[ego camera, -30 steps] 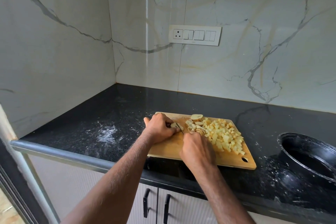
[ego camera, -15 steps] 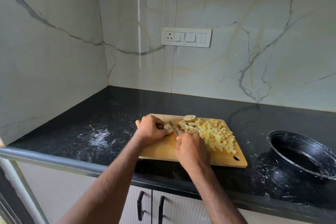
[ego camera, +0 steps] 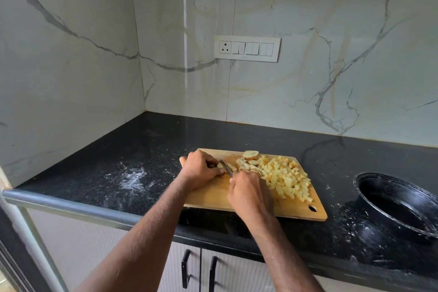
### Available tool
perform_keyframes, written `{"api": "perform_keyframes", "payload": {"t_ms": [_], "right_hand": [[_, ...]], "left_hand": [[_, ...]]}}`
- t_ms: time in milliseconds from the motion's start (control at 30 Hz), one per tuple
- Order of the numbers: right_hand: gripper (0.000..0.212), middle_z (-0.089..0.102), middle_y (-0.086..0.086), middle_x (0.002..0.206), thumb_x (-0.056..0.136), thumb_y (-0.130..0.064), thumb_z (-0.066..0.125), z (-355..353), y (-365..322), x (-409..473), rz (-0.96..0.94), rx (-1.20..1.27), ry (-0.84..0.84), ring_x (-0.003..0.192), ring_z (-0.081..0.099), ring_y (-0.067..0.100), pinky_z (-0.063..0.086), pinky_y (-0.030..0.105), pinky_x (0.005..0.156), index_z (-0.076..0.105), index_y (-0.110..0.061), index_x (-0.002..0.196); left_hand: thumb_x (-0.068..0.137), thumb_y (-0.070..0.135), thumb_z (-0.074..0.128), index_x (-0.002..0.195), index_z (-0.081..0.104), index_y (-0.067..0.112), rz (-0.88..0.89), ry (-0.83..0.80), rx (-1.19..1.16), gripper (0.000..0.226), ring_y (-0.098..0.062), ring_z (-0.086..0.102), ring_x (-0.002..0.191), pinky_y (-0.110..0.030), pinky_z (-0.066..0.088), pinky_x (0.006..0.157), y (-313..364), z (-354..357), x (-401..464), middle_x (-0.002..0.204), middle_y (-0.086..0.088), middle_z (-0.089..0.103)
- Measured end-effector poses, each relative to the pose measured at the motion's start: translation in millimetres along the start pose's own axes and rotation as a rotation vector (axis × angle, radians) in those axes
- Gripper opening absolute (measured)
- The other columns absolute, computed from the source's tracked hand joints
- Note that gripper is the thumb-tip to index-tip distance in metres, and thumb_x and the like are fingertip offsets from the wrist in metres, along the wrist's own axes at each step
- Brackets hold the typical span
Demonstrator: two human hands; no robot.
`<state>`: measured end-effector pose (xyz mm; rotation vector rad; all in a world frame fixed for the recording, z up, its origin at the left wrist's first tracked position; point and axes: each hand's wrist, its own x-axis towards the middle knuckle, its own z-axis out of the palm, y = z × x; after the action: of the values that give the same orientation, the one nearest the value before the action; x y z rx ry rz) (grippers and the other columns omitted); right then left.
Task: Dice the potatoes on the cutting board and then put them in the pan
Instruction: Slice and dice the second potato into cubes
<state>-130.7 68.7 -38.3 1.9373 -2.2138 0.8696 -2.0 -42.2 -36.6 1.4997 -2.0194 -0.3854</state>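
Between my hands: potato piece (ego camera: pixel 221 166), on the cutting board (ego camera: pixel 208 193).
Left hand (ego camera: pixel 201 169): pinning the piece.
Right hand (ego camera: pixel 248 193): gripping the knife (ego camera: pixel 227 167), blade running away from me.
Pan (ego camera: pixel 400 206): well right, nearer my right hand, I judge.

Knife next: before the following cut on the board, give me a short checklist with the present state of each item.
1. Right hand grips the knife: ok.
2. Left hand holds the potato piece: ok.
3. Left fingertips clear of the blade: cannot tell, they sit very close.
4. Board flat on the counter: ok.
5. Dice heaped away from the cut: ok.
6. Pan within reach at right, nothing in it: ok.
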Motion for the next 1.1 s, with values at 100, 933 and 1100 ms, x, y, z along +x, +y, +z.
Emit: {"api": "perform_keyframes", "payload": {"t_ms": [100,933,1100], "right_hand": [[0.018,0.061,-0.005,0.083,0.100,-0.027,0.056,-0.2,-1.0,4.7,0.008,-0.006,-0.028,0.066,0.056,0.004,0.052,0.021,0.056,0.070,-0.016,0.104],[0.010,0.063,0.000,0.089,0.098,-0.018,0.056,-5.2,-1.9,5.0,-0.107,-0.117,-0.090,0.074,0.060,0.014,0.056,0.032,0.065,0.066,-0.015,0.098],[0.019,0.062,0.000,0.092,0.100,-0.007,0.047,-12.8,4.5,-1.2,-0.295,-0.230,-0.058,0.071,0.055,0.014,0.044,0.028,0.062,0.064,-0.014,0.094]], "left_hand": [[0.080,0.049,0.079,0.111,0.077,0.030,0.001,-0.015,-0.005,0.037,-0.011,0.056,0.112,-0.043,0.030,0.104,0.5,-0.8,0.5,0.118,0.012,0.071],[0.076,0.054,0.079,0.110,0.077,0.035,-0.006,-0.022,-0.002,0.040,-0.011,0.056,0.115,-0.046,0.026,0.107,0.1,1.8,0.9,0.116,0.016,0.070],[0.076,0.056,0.078,0.108,0.078,0.036,0.009,-0.029,0.002,0.037,-0.010,0.056,0.112,-0.045,0.027,0.104,-1.1,2.4,1.2,0.113,0.018,0.070]]}}
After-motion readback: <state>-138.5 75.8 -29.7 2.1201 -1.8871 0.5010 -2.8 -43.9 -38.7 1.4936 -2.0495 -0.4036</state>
